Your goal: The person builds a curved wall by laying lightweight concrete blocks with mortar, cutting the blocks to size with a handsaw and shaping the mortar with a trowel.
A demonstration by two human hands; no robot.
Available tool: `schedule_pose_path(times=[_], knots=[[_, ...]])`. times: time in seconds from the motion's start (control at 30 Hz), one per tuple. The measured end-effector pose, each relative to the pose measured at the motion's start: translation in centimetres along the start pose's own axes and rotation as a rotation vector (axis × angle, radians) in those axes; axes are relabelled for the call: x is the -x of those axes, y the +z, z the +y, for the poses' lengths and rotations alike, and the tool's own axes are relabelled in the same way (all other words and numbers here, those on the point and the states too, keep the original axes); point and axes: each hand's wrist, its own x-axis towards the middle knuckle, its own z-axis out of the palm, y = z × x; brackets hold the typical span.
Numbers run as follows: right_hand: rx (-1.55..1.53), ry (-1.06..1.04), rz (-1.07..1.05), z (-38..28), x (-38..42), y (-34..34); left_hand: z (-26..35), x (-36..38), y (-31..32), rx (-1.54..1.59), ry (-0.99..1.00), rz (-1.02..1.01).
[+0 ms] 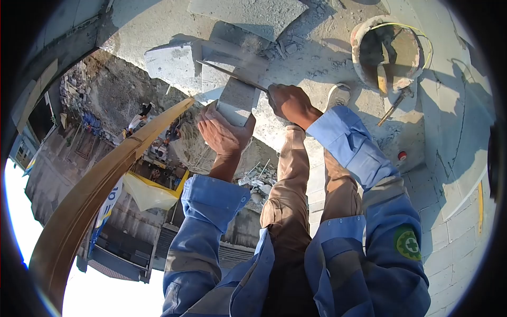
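Note:
My left hand point(226, 132) grips the near end of a grey lightweight concrete block point(236, 99), fingers on its left side and thumb on its right. My right hand point(293, 105) is closed around the dark handle of a hand saw point(232, 74). The saw's long blade lies across the block and points up and left; it shows nearly edge-on, so its teeth cannot be made out. Beside the block's far left lies another pale block point(171, 61).
A dusty bucket point(364, 66) with tools in it stands at upper right, near a hammer-like tool point(391, 108). A large grey slab point(248, 16) lies at the top. Left of the ledge, the ground drops far below, behind a curved wooden pole point(105, 182). My shoe point(338, 95) rests on the ledge.

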Motion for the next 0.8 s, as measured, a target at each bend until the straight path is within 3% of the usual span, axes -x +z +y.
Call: schedule_pose_path(times=[0.1, 0.17, 0.27, 0.5, 0.63, 0.8], knots=[[-0.044, 0.058, -0.027, 1.7, 2.1, 0.8, 0.3, -0.2, -0.4, 0.043, -0.006, -0.015], [0.09, 0.108, -0.113, 1.6, -1.2, 1.7, 0.0, 0.5, -0.1, 0.017, -0.001, -0.026], [0.083, 0.064, -0.042, 1.2, -5.2, 1.9, 0.2, -0.2, -0.2, 0.045, 0.009, 0.008], [0.026, 0.076, -0.167, 3.1, -1.9, 1.2, 0.1, 0.0, 0.0, 0.046, 0.013, 0.013], [0.065, -0.056, -0.025, 2.8, -5.1, 2.3, 0.0, -0.3, 0.0, 0.031, 0.027, 0.037], [0.037, 0.044, -0.125, 2.5, -1.4, 0.7, 0.2, -0.1, -0.2, 0.011, 0.039, 0.0]])
